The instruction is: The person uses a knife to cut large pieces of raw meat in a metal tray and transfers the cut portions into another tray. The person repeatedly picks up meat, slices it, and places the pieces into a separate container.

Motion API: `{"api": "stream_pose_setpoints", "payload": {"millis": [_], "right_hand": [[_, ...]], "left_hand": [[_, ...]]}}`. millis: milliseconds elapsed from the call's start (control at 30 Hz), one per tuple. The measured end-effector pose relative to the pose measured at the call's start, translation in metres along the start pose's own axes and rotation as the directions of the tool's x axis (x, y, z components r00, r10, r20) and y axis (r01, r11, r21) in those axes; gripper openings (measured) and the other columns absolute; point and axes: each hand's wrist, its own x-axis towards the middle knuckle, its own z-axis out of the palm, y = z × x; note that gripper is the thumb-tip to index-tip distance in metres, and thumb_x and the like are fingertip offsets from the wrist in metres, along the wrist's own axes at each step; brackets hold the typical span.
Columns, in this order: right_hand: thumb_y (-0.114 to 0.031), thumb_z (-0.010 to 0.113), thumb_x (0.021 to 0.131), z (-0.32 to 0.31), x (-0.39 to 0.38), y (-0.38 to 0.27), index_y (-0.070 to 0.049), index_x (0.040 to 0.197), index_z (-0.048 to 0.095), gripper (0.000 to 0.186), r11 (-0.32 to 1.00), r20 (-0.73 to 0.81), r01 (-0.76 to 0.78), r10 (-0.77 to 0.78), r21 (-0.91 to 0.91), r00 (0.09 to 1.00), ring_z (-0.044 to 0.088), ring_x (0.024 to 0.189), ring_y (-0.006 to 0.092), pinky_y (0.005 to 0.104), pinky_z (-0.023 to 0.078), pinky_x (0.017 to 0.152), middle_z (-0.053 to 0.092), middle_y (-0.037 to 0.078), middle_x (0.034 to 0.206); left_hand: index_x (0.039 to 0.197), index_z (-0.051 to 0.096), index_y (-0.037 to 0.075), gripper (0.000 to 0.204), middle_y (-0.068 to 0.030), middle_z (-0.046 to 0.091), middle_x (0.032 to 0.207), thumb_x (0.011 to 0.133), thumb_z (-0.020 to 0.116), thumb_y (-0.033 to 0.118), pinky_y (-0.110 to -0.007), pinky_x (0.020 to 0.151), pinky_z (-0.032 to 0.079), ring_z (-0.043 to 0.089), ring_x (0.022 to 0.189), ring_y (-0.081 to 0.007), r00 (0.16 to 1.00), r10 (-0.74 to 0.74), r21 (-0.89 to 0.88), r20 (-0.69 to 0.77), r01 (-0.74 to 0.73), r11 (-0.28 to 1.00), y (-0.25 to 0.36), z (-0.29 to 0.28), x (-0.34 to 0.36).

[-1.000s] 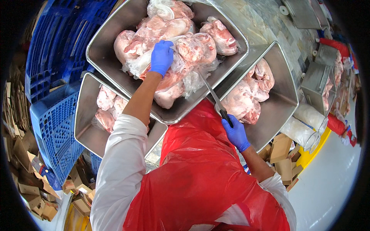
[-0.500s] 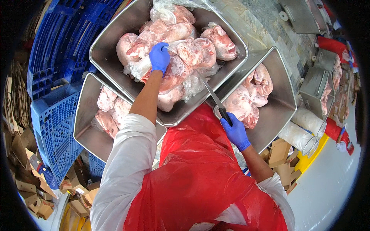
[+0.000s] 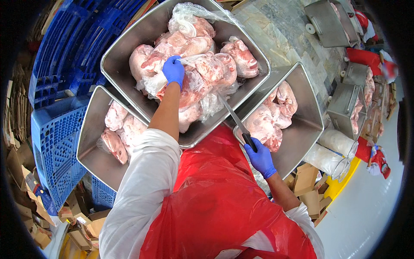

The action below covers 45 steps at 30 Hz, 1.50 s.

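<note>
A steel tub full of raw meat in clear plastic lies before me. My left hand, blue-gloved, grips a pale plastic wrap on the middle pieces. My right hand, also gloved, holds the black handle of a long knife. The blade crosses the tub's front rim, its tip among plastic and meat. Two more steel tubs with meat stand below, one at left and one at right. My red apron shows beneath.
Blue plastic pallets stand at left, beside cardboard. More steel bins, clear bags and a yellow edge are at right. People in red aprons work at the far right. The tiled floor shows behind.
The view has shifted slightly, so the right-hand tubs appear lower. My left hand stays on the meat, drawing the pale plastic a little taut; the knife remains in my right hand.
</note>
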Motion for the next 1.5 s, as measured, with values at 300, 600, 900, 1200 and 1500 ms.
{"api": "stream_pose_setpoints", "payload": {"millis": [300,600,900,1200,1500], "right_hand": [[-0.031,0.070,0.098,-0.001,0.000,0.000,-0.002,0.131,0.063,0.045,1.000,-0.008,-0.007,0.007,0.005,1.000,0.074,0.099,0.0371,0.0423,0.057,0.082,0.072,0.029,0.104],[-0.026,0.067,0.097,-0.010,0.014,-0.039,-0.007,0.139,0.059,0.047,0.966,-0.110,0.191,-0.212,-0.175,0.971,0.073,0.093,0.0423,0.0482,0.058,0.081,0.072,0.028,0.103],[-0.030,0.068,0.093,-0.078,0.110,-0.135,-0.012,0.136,0.060,0.047,0.646,0.102,0.395,-0.442,-0.653,0.891,0.069,0.076,0.0414,0.0534,0.054,0.066,0.070,0.021,0.086],[-0.029,0.073,0.089,-0.114,0.203,-0.232,-0.016,0.122,0.066,0.036,0.319,0.486,0.572,-0.314,-0.756,0.816,0.069,0.078,0.0411,0.0532,0.055,0.069,0.071,0.018,0.085],[-0.036,0.067,0.097,-0.084,0.215,-0.123,-0.006,0.115,0.058,0.036,0.539,0.389,0.410,-0.160,-0.736,0.907,0.068,0.071,0.0456,0.0569,0.053,0.062,0.069,0.024,0.078]], "left_hand": [[0.101,0.079,0.002,0.018,-0.0128,0.076,0.088,0.092,0.063,0.004,-0.035,0.078,0.057,0.070,0.080,-0.0194,0.991,-0.127,-0.207,-0.042,0.116,0.971,0.000,0.003,-0.001],[0.101,0.077,0.000,0.018,-0.0146,0.077,0.090,0.092,0.062,0.006,-0.036,0.079,0.057,0.072,0.083,-0.0219,0.992,-0.111,-0.234,-0.058,0.094,0.968,-0.011,0.003,0.006],[0.124,0.066,0.007,0.038,-0.0187,0.066,0.119,0.089,0.073,0.018,-0.046,0.099,0.049,0.061,0.113,-0.0395,0.974,0.224,0.214,-0.046,-0.209,0.954,0.013,-0.035,-0.041],[0.138,0.063,0.012,0.055,-0.0182,0.061,0.140,0.094,0.065,0.047,-0.057,0.102,0.043,0.055,0.131,-0.0378,0.946,0.274,0.710,0.170,-0.311,0.632,0.054,-0.103,-0.132],[0.129,0.072,0.014,0.048,-0.0154,0.066,0.138,0.086,0.069,0.036,-0.051,0.093,0.050,0.062,0.123,-0.0379,0.944,0.290,0.670,0.160,-0.319,0.670,0.048,-0.099,-0.124]]}}
